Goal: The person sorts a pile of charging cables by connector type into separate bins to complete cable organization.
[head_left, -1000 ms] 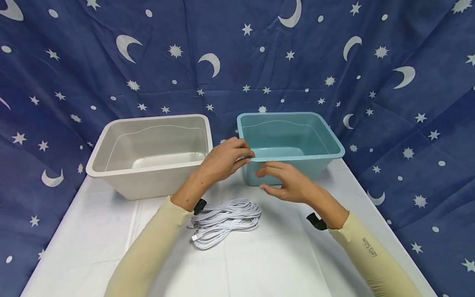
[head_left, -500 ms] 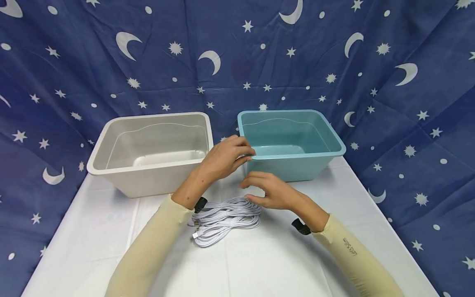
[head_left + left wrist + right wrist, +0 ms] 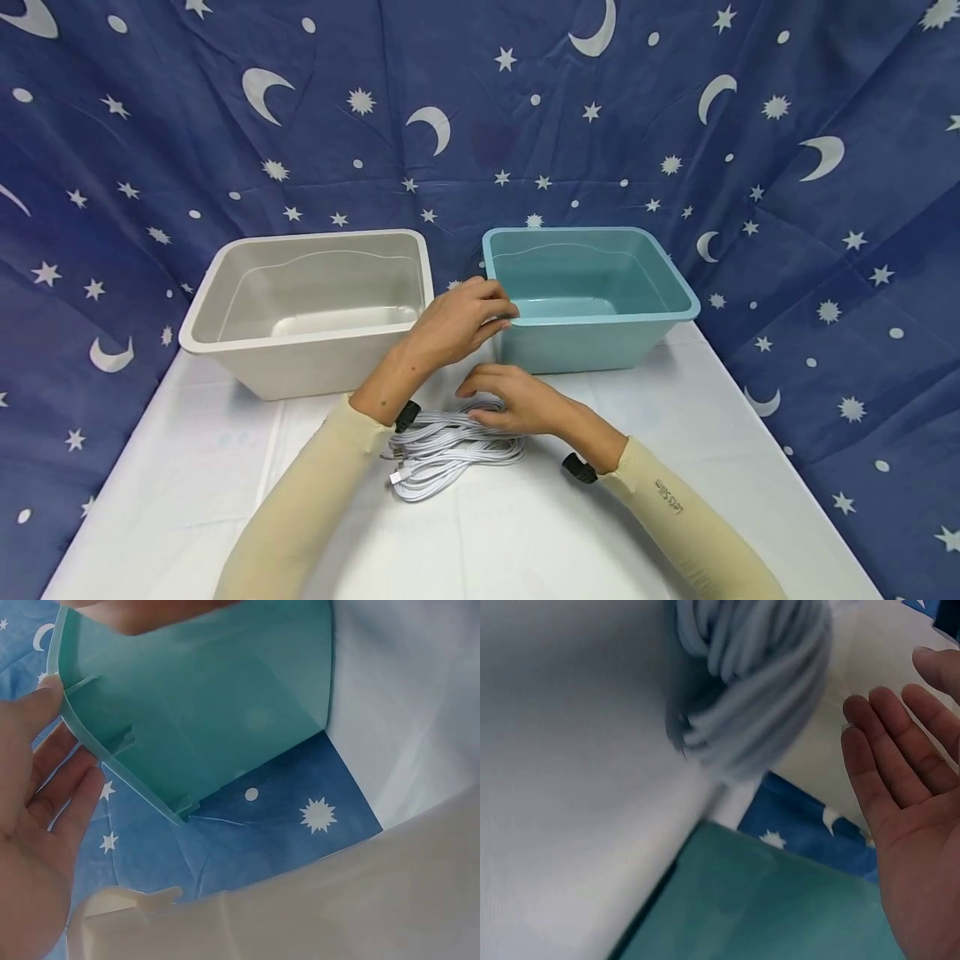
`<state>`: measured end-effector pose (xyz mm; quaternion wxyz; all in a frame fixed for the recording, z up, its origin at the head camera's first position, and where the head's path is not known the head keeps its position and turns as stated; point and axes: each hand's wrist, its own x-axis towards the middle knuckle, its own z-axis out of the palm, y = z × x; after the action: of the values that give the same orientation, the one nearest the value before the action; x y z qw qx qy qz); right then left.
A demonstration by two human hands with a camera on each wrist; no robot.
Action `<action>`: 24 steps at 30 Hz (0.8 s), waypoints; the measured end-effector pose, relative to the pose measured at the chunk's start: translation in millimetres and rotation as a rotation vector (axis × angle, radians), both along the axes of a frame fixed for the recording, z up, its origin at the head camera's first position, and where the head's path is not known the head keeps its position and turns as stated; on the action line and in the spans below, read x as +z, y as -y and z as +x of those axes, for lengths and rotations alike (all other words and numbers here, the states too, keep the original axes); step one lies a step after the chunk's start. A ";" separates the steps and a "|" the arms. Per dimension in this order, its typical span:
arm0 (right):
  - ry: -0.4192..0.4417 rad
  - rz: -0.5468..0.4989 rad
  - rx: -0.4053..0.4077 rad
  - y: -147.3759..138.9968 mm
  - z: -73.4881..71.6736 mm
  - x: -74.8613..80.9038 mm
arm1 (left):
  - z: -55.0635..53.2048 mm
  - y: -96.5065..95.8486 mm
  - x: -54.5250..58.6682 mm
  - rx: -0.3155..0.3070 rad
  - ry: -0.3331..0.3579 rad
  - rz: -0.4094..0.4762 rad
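Note:
My left hand (image 3: 468,321) is at the front left corner of a teal plastic bin (image 3: 570,346), thumb and fingers pinching its rim. In the left wrist view, the thumb and fingertips meet the edge of the teal bin (image 3: 210,697). Below it, my right hand (image 3: 517,400) reaches over a bundle of coiled white cable (image 3: 450,458), overlapping its upper right part. The right fingers are apart and loosely bent with nothing between them. A USB plug (image 3: 397,475) shows at the bundle's left end. The right wrist view shows the cable coils (image 3: 757,690) blurred, beside the open palm.
A larger off-white bin (image 3: 300,367) stands to the left of the teal one, with a narrow gap between them. Both bins are on a white cloth-covered table (image 3: 187,475). A blue curtain (image 3: 480,108) with moons and stars hangs behind.
My right hand has moved left and down from the front of the teal bin to over the cable. The left hand keeps its place at the rim.

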<state>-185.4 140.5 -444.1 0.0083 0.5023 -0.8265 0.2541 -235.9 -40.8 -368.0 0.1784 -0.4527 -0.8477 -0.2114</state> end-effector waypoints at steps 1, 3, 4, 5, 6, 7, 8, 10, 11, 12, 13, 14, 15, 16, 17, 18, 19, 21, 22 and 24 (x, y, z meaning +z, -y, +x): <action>0.004 0.006 0.003 2.4 -0.7 -2.4 | 0.0 0.1 -0.4 0.000 -0.005 -0.002; 0.006 0.013 0.011 7.4 -2.5 -7.0 | 0.1 0.2 -0.9 0.004 -0.010 -0.004; 0.001 0.014 0.018 9.8 -3.5 -9.1 | 0.1 0.3 -1.1 0.004 -0.013 -0.006; -0.004 0.015 0.025 12.0 -4.6 -11.2 | 0.2 0.3 -1.2 0.003 -0.015 -0.007; -0.008 0.014 0.031 14.1 -5.6 -12.9 | 0.1 0.3 -1.4 0.002 -0.015 -0.008; -0.016 0.018 0.034 16.0 -6.3 -14.1 | 0.1 0.5 -1.3 0.003 -0.018 -0.007; -0.019 0.022 0.037 18.1 -6.9 -15.0 | 0.1 0.7 -1.1 0.003 -0.016 -0.004; -0.016 0.029 0.038 21.8 -8.1 -17.0 | 0.0 1.1 -1.0 0.002 -0.015 -0.003; -0.008 0.032 0.035 23.5 -8.5 -18.1 | -0.1 1.2 -1.2 0.001 -0.013 -0.003; -0.005 0.039 0.029 24.9 -8.6 -18.6 | -0.1 1.3 -1.2 0.000 -0.011 -0.001; -0.002 0.048 0.022 26.1 -9.0 -19.6 | -0.2 1.3 -1.0 -0.001 -0.011 0.000; -0.001 0.054 0.015 27.0 -9.5 -20.7 | -0.5 1.1 -0.9 -0.004 -0.009 0.001; -0.002 0.063 0.007 27.7 -10.2 -22.2 | -0.8 0.8 -1.0 -0.007 -0.010 0.000; -0.005 0.070 -0.002 28.3 -11.0 -23.3 | -1.1 0.5 -0.7 -0.010 -0.012 -0.001; -0.007 0.075 -0.006 28.9 -11.9 -24.5 | -1.4 0.3 -0.7 -0.013 -0.013 -0.002; -0.009 0.081 -0.011 29.4 -12.6 -25.7 | -1.6 0.2 -0.5 -0.013 -0.015 -0.003; -0.010 0.084 -0.013 30.0 -13.6 -27.3 | -1.7 0.0 -0.5 -0.013 -0.017 -0.005; -0.003 0.086 -0.014 30.9 -15.2 -30.1 | -1.9 -0.2 -0.8 -0.010 -0.016 -0.009; 0.000 0.084 -0.013 31.3 -15.7 -31.3 | -1.9 -0.4 -0.9 -0.007 -0.013 -0.009; -0.001 0.088 -0.015 31.8 -16.7 -33.7 | -1.9 -0.9 -1.1 -0.007 -0.006 -0.009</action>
<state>-202.1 108.6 -477.8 -0.0117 0.4961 -0.8406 0.2171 -237.8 -39.9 -369.1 0.1782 -0.4570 -0.8466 -0.2068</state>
